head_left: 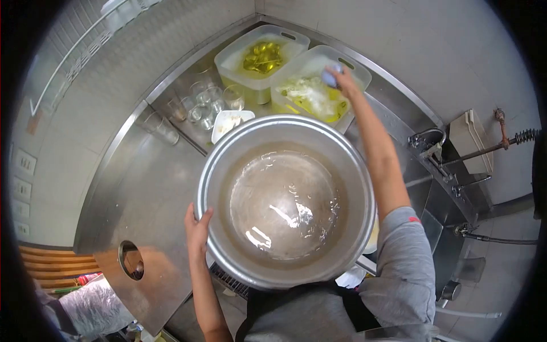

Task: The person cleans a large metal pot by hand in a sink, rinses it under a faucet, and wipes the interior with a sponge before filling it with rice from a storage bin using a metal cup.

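While the left hand (pixel 198 231) cups the big pot (pixel 359 185) at its left side, the right hand (pixel 345 81), beyond it, clasps something bluish (pixel 330 76) over the right-hand tub (pixel 277 104).

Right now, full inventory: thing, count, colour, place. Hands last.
Basin: one, silver, centre, clear liquid inside
Tubs: two, translucent, behind basin; right one sudsy
Utensils: several, yellow-tinted, in left tub
Glasses: several, clear, left of tubs
Dish: one, white, behind basin
Counter: steel, round hole at near left
Taps: several, metal, right
Containers: stacked, beige, right wall
Rack: one, white, upper left
Wall plates: four, white, left wall
Slats: several, orange-brown, lower left
Plastic wrap: clear, lower left
Blue item: one, type unclear, over right tub
Left hand: one, on basin's rim
Right hand: one, holding blue item
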The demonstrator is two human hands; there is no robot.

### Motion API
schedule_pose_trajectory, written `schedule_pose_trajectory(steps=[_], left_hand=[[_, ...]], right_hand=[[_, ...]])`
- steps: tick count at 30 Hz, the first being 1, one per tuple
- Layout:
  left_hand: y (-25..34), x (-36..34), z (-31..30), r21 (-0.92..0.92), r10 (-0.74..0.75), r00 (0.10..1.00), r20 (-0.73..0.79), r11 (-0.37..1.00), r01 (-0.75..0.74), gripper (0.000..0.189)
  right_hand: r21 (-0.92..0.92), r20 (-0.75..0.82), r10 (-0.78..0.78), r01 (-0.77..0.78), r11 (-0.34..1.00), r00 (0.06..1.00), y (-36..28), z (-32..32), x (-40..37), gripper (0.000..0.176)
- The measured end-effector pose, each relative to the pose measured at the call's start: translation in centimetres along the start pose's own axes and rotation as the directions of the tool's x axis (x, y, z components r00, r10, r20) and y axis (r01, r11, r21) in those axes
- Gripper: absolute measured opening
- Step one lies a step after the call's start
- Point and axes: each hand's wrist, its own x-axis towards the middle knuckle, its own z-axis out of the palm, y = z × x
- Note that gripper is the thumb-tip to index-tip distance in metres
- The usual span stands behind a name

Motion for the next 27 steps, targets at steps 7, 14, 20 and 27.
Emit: schedule_pose_trajectory(steps=[7, 14, 20, 27], left_hand=[[0.3, -0.2, -0.1, -0.052, -0.008, 0.999, 0.043, 0.999, 0.01, 0.034], [-1.1, 0.3, -0.3, -0.156, 0.13, 0.99, 0.047, 0.98, -0.121, 0.03], [-1.6, 1.0, -0.4, -0.235, 0.217, 0.974, 0.069, 0.952, -0.196, 0.052], [-1.1, 0.5, -0.6, -0.299, 0.154, 0.979, 0.135, 0.948, -0.108, 0.055]], right_hand=[[0.098, 0.73, 0.094, -0.24, 0.966, 0.677, -3.5, 5.6, -22.0, 0.029], [-0.29, 0.67, -0.375, 0.691, 0.662, 0.641, 11.8, 10.7, -31.5, 0.038], [-0.179, 0.909, -0.34, 0.963, 0.203, 0.24, 10.2, 14.1, -39.2, 0.031], [-0.583, 0.808, -0.048, 0.785, -0.209, 0.587, 10.0, 17.3, -26.6, 0.023]])
